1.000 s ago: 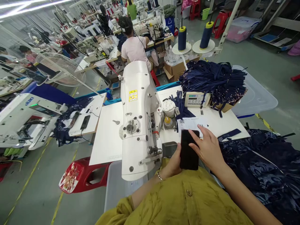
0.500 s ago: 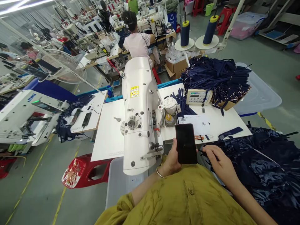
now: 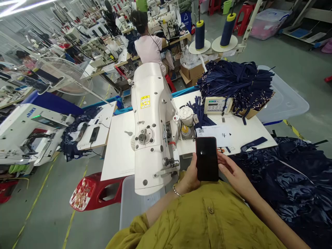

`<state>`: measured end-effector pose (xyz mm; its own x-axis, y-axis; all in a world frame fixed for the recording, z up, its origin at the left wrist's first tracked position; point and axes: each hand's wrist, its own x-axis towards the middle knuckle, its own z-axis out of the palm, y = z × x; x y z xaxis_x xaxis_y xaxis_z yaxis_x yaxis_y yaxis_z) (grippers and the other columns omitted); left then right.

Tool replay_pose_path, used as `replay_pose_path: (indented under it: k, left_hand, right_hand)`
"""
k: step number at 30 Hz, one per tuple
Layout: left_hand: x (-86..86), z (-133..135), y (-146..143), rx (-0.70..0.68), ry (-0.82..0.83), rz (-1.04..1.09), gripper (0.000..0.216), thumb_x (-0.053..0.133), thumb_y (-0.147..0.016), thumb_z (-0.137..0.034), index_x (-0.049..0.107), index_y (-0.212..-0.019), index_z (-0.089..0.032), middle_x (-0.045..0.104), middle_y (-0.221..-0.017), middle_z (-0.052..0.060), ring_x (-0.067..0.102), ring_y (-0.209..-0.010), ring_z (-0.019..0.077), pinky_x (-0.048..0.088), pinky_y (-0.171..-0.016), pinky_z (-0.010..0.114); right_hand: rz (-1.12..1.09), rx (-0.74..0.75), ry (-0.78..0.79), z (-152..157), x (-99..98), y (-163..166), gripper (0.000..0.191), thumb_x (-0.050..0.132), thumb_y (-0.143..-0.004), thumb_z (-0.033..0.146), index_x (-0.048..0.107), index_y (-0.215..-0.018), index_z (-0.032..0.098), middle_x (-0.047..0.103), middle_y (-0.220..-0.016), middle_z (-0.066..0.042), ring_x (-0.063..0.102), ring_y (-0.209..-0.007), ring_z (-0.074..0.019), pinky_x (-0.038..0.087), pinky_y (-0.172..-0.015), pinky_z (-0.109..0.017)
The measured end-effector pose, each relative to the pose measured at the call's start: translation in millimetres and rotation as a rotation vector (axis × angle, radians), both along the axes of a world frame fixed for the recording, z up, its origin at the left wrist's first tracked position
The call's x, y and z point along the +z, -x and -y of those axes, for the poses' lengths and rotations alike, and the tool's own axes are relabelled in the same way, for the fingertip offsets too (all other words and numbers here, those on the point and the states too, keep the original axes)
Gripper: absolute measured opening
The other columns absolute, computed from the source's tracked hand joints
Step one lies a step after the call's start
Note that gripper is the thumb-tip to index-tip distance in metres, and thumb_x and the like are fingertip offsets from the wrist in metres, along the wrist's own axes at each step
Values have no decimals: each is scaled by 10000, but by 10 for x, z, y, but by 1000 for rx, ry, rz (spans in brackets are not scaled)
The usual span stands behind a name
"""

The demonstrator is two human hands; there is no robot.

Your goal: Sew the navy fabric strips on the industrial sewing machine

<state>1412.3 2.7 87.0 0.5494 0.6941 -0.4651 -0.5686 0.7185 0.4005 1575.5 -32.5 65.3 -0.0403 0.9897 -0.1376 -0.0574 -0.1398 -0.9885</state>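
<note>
A black smartphone (image 3: pixel 206 159) with a dark screen and a thin reddish edge is held upright in front of my body. My left hand (image 3: pixel 191 176) is closed round its left side, the thumb lying along the edge. At the phone's right edge is my right hand (image 3: pixel 233 173), its fingertips pressed against the side and partly hidden behind it. A large white sewing machine (image 3: pixel 150 166) stands just left of the phone. Beyond the phone, a paper sheet (image 3: pixel 215 133) marked 14 lies on the white table (image 3: pixel 119 145).
Navy straps with metal rings (image 3: pixel 236 79) are heaped behind a control panel (image 3: pixel 218 104). Dark navy fabric (image 3: pixel 293 183) is piled at my right. A red stool (image 3: pixel 95 190) stands at lower left. Two thread cones (image 3: pixel 199 36) rise at the back. A seated co-worker (image 3: pixel 149 48) is further off.
My right hand has moved left and up from beside the phone to its right edge, and its fingers have straightened. The left hand keeps holding the phone. The view has shifted slightly.
</note>
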Motion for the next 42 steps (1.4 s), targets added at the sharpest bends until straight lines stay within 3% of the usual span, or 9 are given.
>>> replay_pose_path:
  k: [5, 11, 14, 18, 21, 32, 42]
  left_hand:
    - [-5, 5, 7, -24, -60, 8, 733, 252, -901, -640, 548, -1301, -102, 590, -1312, 147, 562, -1199, 276, 364, -1079, 403]
    - [-145, 54, -11, -36, -82, -158, 680, 369, -889, -619, 564, -1286, -103, 659, -1204, 161, 588, -1163, 290, 354, -1087, 430]
    - [-135, 48, -12, 39, -41, -148, 612, 410, -896, -578, 559, -1295, -138, 606, -1298, 127, 534, -1238, 265, 328, -1118, 391]
    - [-46, 9, 7, 72, 12, -51, 666, 303, -920, -593, 567, -1277, -97, 578, -1330, 135, 474, -1298, 247, 301, -1139, 363]
    - [7, -11, 15, 55, -21, 15, 689, 288, -917, -603, 567, -1276, -86, 569, -1339, 137, 457, -1312, 251, 290, -1142, 360]
    - [31, -21, 28, -2, -85, 106, 688, 251, -931, -587, 527, -1319, -90, 538, -1373, 124, 444, -1321, 252, 290, -1139, 359]
    - [95, -51, 24, 2, -19, 133, 727, 197, -932, -591, 530, -1310, -67, 550, -1358, 135, 447, -1318, 247, 299, -1135, 346]
  right_hand:
    - [-89, -25, 63, -162, 140, 6, 436, 536, -897, 520, 548, -1274, 301, 588, -1299, -47, 539, -1192, -260, 446, -1008, -407]
    - [-154, -228, 111, -532, 305, 263, 341, 535, -866, 550, 622, -1014, 255, 707, -986, -43, 645, -942, -278, 558, -754, -379]
    - [-201, -209, 97, -545, 303, 347, 233, 583, -825, 358, 590, -1033, 253, 692, -1063, -30, 626, -1014, -261, 540, -835, -373]
    - [-303, 0, 53, -380, 237, 307, 664, 489, -612, 93, 531, -1250, 274, 598, -1287, -3, 504, -1228, -248, 469, -979, -389]
    - [-352, 58, 53, -296, 211, 244, 757, 465, -593, 88, 503, -1319, 297, 533, -1372, 13, 420, -1311, -243, 409, -1047, -407]
    - [-394, 28, 119, -299, 306, 191, 481, 542, -819, 228, 553, -1296, 283, 548, -1368, -17, 449, -1293, -256, 360, -1079, -427]
    - [-281, 164, 98, -162, 99, 154, 642, 592, -772, 199, 434, -1387, 296, 452, -1450, 1, 363, -1358, -215, 286, -1135, -390]
